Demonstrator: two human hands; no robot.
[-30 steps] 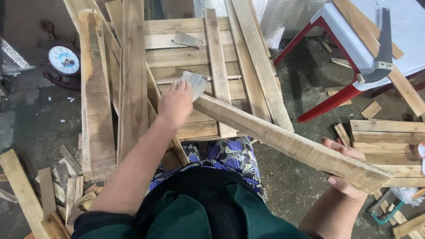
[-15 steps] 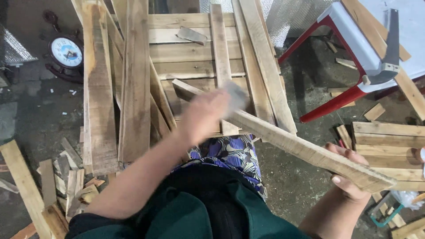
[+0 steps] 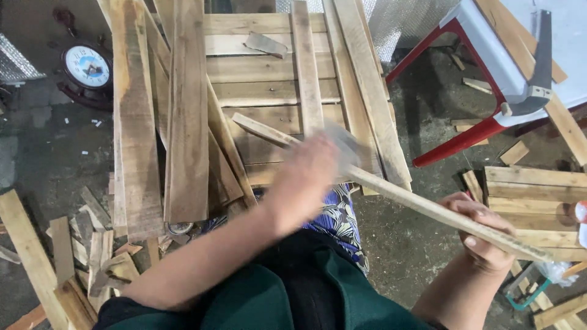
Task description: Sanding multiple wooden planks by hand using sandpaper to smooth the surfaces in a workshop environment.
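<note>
While a long wooden slat (image 3: 391,192) is gripped near its lower end by the right hand (image 3: 483,235), a blurred grey pad (image 3: 342,139) is held against it, above the pallet (image 3: 269,79), by the closed left hand (image 3: 306,168).

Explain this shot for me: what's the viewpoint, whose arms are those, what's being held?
There is no machine here: a person wears a camera on the head, looking down at their own arms. The right hand grips one end of a long wooden slat that slants across the lap. The left hand is blurred over that slat and seems to press a grey sheet, perhaps sandpaper, onto it. Ahead lies a stack of boards on a pallet. A clock sits on the floor to the left, a red-legged stool to the right.
</note>
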